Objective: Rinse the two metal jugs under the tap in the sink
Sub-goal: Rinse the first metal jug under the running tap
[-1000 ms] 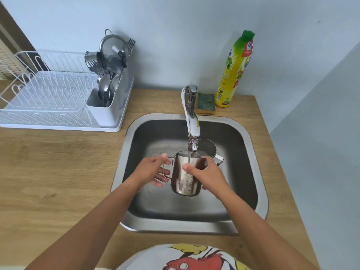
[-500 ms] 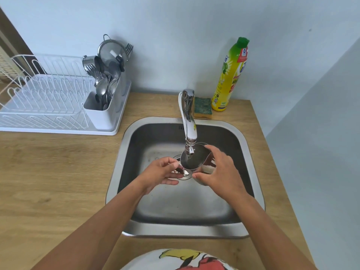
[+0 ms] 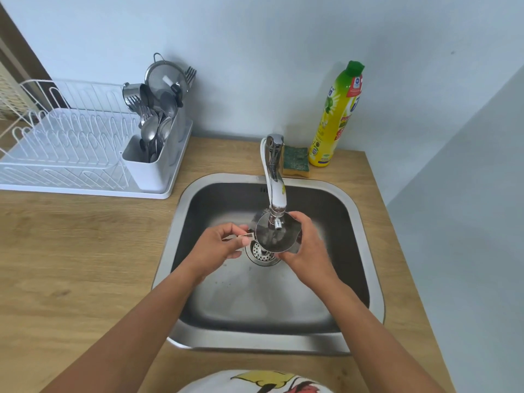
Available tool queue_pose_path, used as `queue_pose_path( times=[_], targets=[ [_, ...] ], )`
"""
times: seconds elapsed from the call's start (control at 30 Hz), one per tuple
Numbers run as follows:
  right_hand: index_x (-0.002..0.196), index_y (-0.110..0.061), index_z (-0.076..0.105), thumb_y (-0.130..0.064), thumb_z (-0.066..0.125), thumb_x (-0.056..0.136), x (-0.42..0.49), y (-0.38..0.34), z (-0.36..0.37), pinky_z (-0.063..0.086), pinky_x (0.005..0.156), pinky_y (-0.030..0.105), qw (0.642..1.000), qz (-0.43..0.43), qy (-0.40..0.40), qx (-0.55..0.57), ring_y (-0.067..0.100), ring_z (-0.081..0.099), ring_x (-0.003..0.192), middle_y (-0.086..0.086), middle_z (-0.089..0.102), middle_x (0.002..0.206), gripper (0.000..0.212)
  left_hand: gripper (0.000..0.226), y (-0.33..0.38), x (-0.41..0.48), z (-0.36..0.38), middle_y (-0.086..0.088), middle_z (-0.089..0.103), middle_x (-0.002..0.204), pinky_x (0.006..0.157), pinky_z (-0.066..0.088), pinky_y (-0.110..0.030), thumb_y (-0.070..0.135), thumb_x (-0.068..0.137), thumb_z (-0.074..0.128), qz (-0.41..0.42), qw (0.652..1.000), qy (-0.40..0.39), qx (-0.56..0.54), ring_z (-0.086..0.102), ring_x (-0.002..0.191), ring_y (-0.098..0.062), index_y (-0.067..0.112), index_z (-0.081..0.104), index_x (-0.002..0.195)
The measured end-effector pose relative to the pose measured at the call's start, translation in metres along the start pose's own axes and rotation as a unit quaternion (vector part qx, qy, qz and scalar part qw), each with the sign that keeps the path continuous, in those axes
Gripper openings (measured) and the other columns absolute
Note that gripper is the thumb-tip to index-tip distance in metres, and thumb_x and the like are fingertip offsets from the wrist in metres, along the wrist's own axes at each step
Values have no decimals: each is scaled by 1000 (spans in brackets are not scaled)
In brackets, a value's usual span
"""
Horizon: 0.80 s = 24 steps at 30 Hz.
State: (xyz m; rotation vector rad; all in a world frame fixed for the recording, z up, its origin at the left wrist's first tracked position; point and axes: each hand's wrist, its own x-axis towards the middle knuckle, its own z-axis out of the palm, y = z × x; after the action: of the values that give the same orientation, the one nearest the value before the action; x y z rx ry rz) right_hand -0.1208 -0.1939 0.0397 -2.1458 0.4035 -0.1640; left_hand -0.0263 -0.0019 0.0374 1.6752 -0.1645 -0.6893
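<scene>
one metal jug [image 3: 276, 236] is tipped on its side over the sink [image 3: 255, 346], right under the spout of the tap [image 3: 274, 182] and above the drain [image 3: 262, 252]. the left hand [image 3: 219, 248] pinches its thin strap handle [image 3: 246, 236] between thumb and fingers, and the right hand [image 3: 307, 248] is curled round the far side of the body. the steel looks thin and stiff, so it should be light and will not give under a squeeze. wet, polished walls are slick, though, and the handle is the surest hold (the body is better cupped than pinched). a sliver of metal behind the spout may be the second jug, but it is too hidden to tell. no water stream is clear in this view.
</scene>
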Motion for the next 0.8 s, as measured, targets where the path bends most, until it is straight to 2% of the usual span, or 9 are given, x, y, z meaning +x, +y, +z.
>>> queue_pose_path(
  times=[0.07, 0.13, 0.23, 0.33, 0.43, 0.5, 0.57, 0.67, 0.8],
  targets=[
    [128, -44, 37, -10, 86, 70, 4, 1, 6, 47, 100, 23, 999, 17, -11, 25, 2, 54, 113, -26, 51, 119, 83, 10, 4, -3, -3, 19, 75, 102, 82, 55, -33, 7, 86, 72, 29, 999, 12, 29, 67, 93, -15, 14, 69, 80],
    [128, -45, 34, -6, 86, 69, 8, 1, 12, 49, 100, 26, 996, 48, -42, 59, 8, 57, 114, -31, 49, 115, 87, 11, 7, -4, -8, 19, 75, 100, 79, 55, -36, 13, 85, 74, 47, 996, 31, 69, 68, 89, -20, 21, 71, 79],
    [129, -39, 38, -11, 90, 63, 13, 4, 22, 49, 103, 36, 987, 88, -84, 109, 16, 60, 116, -16, 59, 119, 89, 1, 12, -6, -17, 13, 76, 94, 80, 60, -43, 33, 84, 74, 45, 987, 67, 142, 71, 90, -24, 33, 74, 83],
    [132, -34, 42, -38, 93, 50, 15, 11, 31, 49, 104, 45, 976, 113, -119, 141, 19, 63, 116, -2, 64, 126, 97, 7, 17, -9, -24, 13, 74, 81, 76, 60, -46, 44, 85, 67, 45, 968, 84, 231, 71, 79, -21, 38, 71, 85],
    [131, -22, 48, -37, 92, 56, 11, 9, 31, 55, 96, 40, 969, 134, -139, 155, 17, 68, 106, -1, 70, 116, 89, 14, 20, -12, -26, 13, 74, 82, 69, 61, -42, 49, 89, 59, 24, 960, 91, 265, 73, 70, -16, 39, 68, 86],
    [128, -18, 51, -33, 90, 64, 6, 9, 28, 55, 83, 27, 966, 142, -146, 159, 13, 67, 98, -4, 71, 108, 77, 16, 20, -15, -25, 10, 75, 83, 58, 59, -35, 46, 92, 56, -4, 965, 83, 250, 73, 66, -15, 36, 67, 87],
    [128, -19, 51, -35, 87, 68, -1, 8, 23, 49, 76, 23, 964, 149, -145, 164, 11, 63, 95, -5, 67, 105, 72, 17, 17, -17, -23, 4, 76, 85, 52, 55, -30, 42, 95, 54, -37, 977, 61, 202, 74, 66, -22, 30, 66, 91],
    [124, -21, 52, -27, 87, 72, -7, 4, 11, 51, 85, 28, 968, 152, -118, 161, 11, 61, 103, -9, 63, 107, 63, 23, 6, -19, -16, -12, 75, 98, 53, 57, -31, 33, 99, 53, -98, 992, 8, 74, 74, 77, -38, 14, 64, 103],
    [127, -27, 48, -12, 88, 68, -7, 3, -4, 43, 89, 17, 978, 119, -110, 129, 7, 58, 109, -14, 61, 113, 72, 14, -8, -16, 0, -17, 71, 111, 68, 61, -36, 21, 99, 55, -115, 992, -34, -34, 68, 87, -33, 8, 60, 101]
  ],
)
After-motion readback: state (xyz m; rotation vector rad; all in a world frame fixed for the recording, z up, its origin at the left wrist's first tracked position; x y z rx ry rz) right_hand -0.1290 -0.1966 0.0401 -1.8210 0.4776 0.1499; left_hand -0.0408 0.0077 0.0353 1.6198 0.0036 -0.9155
